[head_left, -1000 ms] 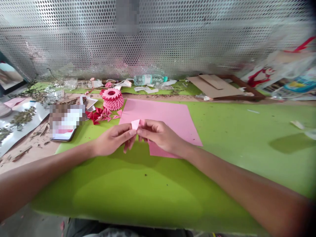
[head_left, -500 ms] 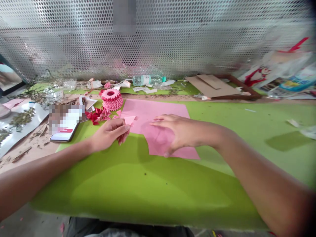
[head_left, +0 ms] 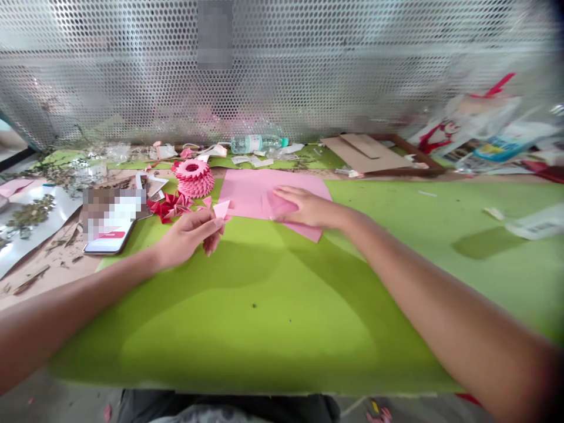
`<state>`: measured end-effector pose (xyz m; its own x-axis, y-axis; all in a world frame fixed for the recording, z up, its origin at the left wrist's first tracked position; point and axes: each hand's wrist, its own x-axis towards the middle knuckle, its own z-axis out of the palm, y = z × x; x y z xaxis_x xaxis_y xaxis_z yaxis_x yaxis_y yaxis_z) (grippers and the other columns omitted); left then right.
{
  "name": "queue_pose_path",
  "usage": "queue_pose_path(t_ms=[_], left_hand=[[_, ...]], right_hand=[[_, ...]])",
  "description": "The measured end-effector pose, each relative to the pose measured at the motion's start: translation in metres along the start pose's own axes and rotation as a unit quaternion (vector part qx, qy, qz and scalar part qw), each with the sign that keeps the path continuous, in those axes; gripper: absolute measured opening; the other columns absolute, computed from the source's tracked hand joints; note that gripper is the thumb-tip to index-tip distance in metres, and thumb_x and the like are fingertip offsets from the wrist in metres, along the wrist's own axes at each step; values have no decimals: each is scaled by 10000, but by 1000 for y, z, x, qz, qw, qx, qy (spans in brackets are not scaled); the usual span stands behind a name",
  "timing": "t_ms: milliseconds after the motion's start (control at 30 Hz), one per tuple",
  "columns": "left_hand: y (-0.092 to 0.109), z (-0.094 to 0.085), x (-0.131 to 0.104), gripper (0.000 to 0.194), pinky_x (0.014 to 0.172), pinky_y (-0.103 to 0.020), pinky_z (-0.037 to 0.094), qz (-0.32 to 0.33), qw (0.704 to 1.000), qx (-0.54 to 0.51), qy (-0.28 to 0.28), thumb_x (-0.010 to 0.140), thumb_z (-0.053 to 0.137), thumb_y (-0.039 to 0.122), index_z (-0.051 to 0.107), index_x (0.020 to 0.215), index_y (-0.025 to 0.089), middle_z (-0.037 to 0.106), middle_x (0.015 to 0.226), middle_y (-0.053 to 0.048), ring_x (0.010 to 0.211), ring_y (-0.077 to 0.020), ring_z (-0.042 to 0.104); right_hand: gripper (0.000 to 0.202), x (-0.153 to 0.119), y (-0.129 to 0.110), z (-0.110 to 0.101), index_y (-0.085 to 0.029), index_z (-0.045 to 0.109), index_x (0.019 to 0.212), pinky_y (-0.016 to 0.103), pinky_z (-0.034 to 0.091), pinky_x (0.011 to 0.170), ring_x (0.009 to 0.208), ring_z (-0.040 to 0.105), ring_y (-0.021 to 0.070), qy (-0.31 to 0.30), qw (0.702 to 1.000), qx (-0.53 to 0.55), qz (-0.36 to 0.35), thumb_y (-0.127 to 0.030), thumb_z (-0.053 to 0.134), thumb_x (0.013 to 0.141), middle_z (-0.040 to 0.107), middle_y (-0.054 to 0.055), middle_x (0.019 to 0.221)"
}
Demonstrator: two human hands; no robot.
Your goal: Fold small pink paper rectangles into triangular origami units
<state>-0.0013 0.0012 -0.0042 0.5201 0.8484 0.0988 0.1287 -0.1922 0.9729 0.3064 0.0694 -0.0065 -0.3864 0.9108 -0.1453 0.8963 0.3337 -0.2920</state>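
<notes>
Between its thumb and fingers, my left hand (head_left: 191,235) pinches a small folded pink paper triangle (head_left: 221,209). My right hand (head_left: 302,207) lies with fingers spread on pink paper sheets (head_left: 247,189) at the back middle of the green table. A corner of the pink paper sticks out below the wrist. Left of the sheets stands a ring-shaped stack of folded pink paper (head_left: 194,178). Red and pink folded pieces (head_left: 170,205) lie in front of that stack, just beyond my left hand.
A phone (head_left: 110,235) lies at the left, near dried plant bits (head_left: 30,214). Along the back are a plastic bottle (head_left: 258,143), brown cardboard (head_left: 356,154) and plastic bags (head_left: 497,144). The green table (head_left: 247,341) ends close to my lap.
My right hand has moved away from me, and the near pink sheet has shifted back with it, over the other pink paper. My left hand still holds the triangle.
</notes>
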Motion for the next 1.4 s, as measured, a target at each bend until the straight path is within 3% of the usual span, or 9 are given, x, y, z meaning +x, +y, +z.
queue_pose_path(t_ms=[167, 267, 333, 433, 500, 600, 833, 1267, 1400], left_hand=[[-1, -2, 1, 338, 515, -222, 450, -3, 1000, 21, 2, 953, 532, 398, 548, 716, 157, 589, 573, 12, 485, -93, 549], [1, -2, 1, 375, 538, -219, 437, -7, 998, 63, -9, 949, 515, 387, 541, 653, 158, 576, 553, 11, 502, -91, 539], [2, 0, 1, 397, 527, -216, 409, -18, 995, 93, -20, 942, 512, 405, 533, 631, 159, 568, 548, 14, 492, -86, 511], [2, 5, 1, 386, 514, -217, 373, -28, 991, 127, -41, 941, 489, 409, 517, 645, 163, 546, 544, 27, 477, -82, 474], [2, 8, 0, 358, 513, -219, 359, -24, 988, 144, -49, 948, 473, 391, 515, 674, 164, 528, 548, 37, 480, -83, 464], [2, 12, -2, 357, 536, -226, 376, -16, 985, 159, -62, 981, 436, 394, 536, 728, 161, 522, 576, 38, 510, -90, 482], [4, 16, -5, 363, 509, -201, 386, -1, 985, 150, -86, 994, 465, 433, 580, 800, 148, 572, 630, 15, 538, -92, 529], [7, 17, -5, 336, 493, -199, 367, -10, 987, 139, -84, 964, 521, 415, 607, 796, 137, 599, 632, -2, 532, -93, 512], [6, 10, -5, 379, 585, -236, 451, -10, 988, 114, -102, 980, 483, 465, 623, 857, 136, 630, 704, -23, 619, -125, 579]], right_hand=[[731, 18, 14, 13, -201, 451, 1511, 552, 226, 1224, 1486, 312, 343, 122, 992, -32, -12, -659, 392, 944, 382, 109, 1593], [586, 15, -2, 11, -184, 596, 1380, 579, 269, 1184, 1408, 432, 352, 214, 973, -9, -82, -566, 455, 958, 540, 138, 1474], [489, 5, -26, 9, -203, 684, 1228, 520, 401, 1091, 1248, 579, 320, 243, 959, 101, -110, -559, 484, 959, 672, 124, 1298], [481, -16, -67, 10, -192, 706, 1073, 400, 504, 899, 1012, 671, 251, 126, 939, 283, -147, -563, 411, 997, 727, 102, 1089], [448, -28, -88, 13, -189, 709, 982, 340, 489, 772, 859, 664, 212, 45, 943, 289, -158, -561, 458, 984, 728, 77, 956], [429, -37, -103, 18, -171, 676, 850, 296, 421, 657, 706, 601, 164, -1, 944, 288, -163, -531, 484, 983, 688, 46, 800], [451, -36, -100, 21, -157, 674, 785, 272, 346, 583, 626, 544, 133, -6, 939, 298, -171, -523, 494, 976, 658, 33, 728], [398, -40, -105, 21, -163, 677, 821, 274, 403, 617, 652, 580, 139, -8, 933, 324, -154, -511, 538, 954, 668, 26, 749], [401, -38, -101, 20, -162, 668, 824, 279, 412, 630, 659, 574, 138, 2, 925, 347, -158, -524, 548, 948, 655, 26, 742]])
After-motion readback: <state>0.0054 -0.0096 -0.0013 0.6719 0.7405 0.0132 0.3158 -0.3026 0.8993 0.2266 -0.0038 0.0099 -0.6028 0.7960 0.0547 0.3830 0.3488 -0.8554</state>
